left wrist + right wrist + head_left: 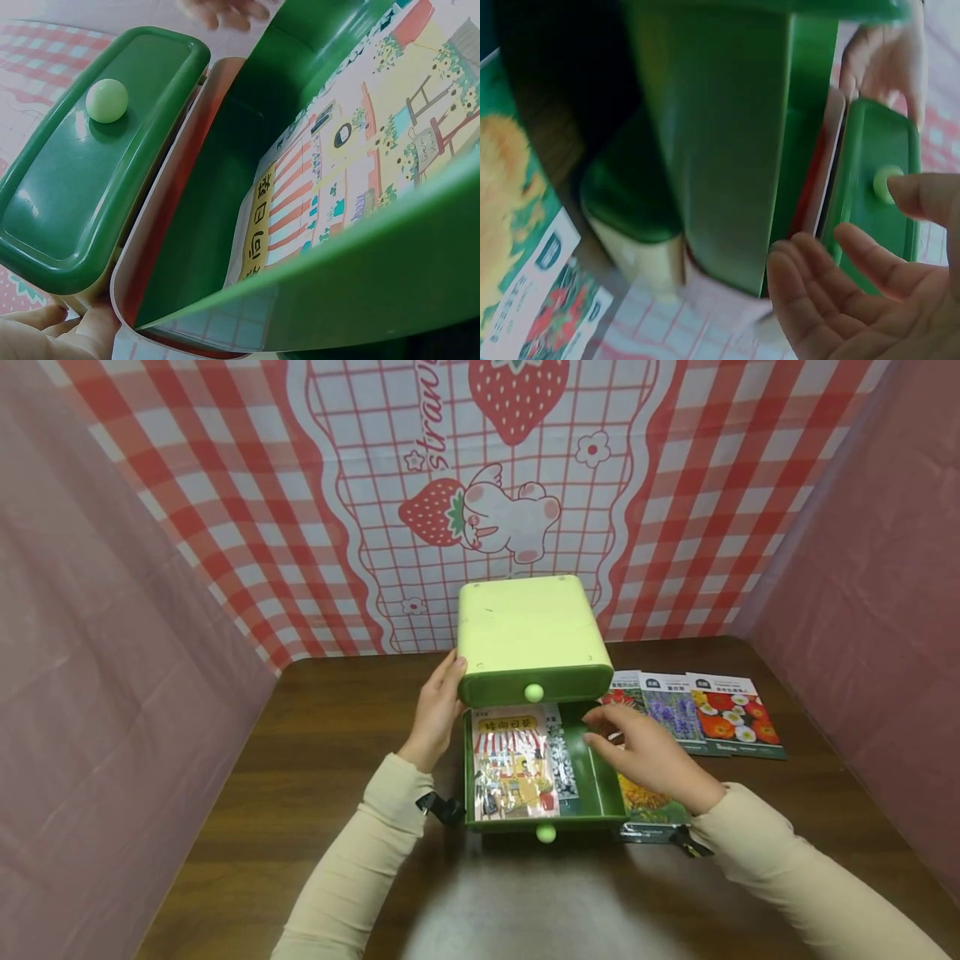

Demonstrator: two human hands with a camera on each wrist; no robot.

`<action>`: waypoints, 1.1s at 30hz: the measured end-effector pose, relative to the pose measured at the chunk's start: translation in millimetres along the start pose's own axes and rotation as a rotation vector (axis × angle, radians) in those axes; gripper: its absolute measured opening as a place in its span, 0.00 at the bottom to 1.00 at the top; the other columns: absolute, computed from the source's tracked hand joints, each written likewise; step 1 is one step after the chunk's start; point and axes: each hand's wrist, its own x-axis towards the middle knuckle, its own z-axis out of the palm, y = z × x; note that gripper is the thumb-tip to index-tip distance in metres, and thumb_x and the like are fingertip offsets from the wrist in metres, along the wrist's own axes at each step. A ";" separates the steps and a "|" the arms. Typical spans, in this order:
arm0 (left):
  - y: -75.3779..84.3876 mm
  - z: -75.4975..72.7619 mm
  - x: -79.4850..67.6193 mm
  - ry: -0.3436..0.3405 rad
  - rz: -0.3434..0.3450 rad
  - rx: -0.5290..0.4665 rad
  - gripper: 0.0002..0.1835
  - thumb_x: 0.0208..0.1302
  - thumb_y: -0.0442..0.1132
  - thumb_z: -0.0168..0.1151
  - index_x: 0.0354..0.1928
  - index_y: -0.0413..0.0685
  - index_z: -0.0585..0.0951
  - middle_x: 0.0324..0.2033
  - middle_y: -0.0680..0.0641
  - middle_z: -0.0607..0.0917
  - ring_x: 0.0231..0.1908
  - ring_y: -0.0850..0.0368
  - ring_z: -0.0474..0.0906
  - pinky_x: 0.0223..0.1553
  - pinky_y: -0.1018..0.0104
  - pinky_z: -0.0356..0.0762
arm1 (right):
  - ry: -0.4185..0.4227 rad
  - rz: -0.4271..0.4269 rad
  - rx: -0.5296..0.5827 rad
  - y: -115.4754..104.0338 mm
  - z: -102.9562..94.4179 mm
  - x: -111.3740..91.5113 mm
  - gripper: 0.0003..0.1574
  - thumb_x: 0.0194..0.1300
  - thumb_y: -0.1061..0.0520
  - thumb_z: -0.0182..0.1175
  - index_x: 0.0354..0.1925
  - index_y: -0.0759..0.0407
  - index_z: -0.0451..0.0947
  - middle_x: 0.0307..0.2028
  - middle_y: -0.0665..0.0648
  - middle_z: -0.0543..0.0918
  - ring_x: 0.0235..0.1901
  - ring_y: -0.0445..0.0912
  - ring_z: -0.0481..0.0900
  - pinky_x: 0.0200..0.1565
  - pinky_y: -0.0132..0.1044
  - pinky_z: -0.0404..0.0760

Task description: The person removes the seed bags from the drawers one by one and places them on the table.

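Observation:
A small cabinet with a pale yellow-green top (531, 622) and green drawer fronts stands in the middle of the table. Its upper drawer (82, 165) is closed, and the green drawer (600, 777) below is pulled out. Inside lies a packet with a striped-awning picture (513, 768), overlapping a packet with white flowers (564, 760). My left hand (435, 710) rests against the cabinet's left side, thumb by the upper corner. Over the right edge of the pulled-out drawer, my right hand (637, 747) holds nothing, its fingers loosely bent.
Right of the cabinet lie several flower seed packets: orange and white blooms (738, 718), purple blooms (671, 714), red ones (624, 689) and a yellow-flowered packet (652, 810) partly under my right arm. A strawberry-print cloth (517, 518) hangs behind the wooden table (300, 827). Pink cloths flank it.

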 end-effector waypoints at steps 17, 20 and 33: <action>-0.8 0.7 0.0 0.001 -0.005 0.001 0.32 0.75 0.55 0.47 0.76 0.55 0.58 0.73 0.46 0.63 0.67 0.48 0.69 0.68 0.54 0.69 | -0.303 -0.062 -0.232 -19.9 37.3 14.2 0.48 0.66 0.39 0.61 0.75 0.58 0.56 0.71 0.72 0.61 0.69 0.68 0.61 0.66 0.64 0.66; -1.0 0.4 0.4 -0.001 -0.004 0.002 0.32 0.75 0.55 0.47 0.76 0.55 0.57 0.73 0.47 0.63 0.67 0.48 0.69 0.68 0.54 0.69 | -0.349 -0.060 -0.281 -20.1 40.8 13.7 0.50 0.65 0.38 0.61 0.75 0.57 0.56 0.72 0.75 0.57 0.70 0.71 0.56 0.67 0.67 0.63; 0.0 0.3 -0.4 0.006 -0.007 0.010 0.32 0.75 0.56 0.47 0.76 0.56 0.58 0.73 0.47 0.63 0.67 0.48 0.69 0.68 0.54 0.69 | -0.372 -0.104 -0.283 -21.9 50.5 12.3 0.54 0.62 0.38 0.64 0.75 0.60 0.55 0.73 0.76 0.51 0.72 0.71 0.50 0.70 0.65 0.58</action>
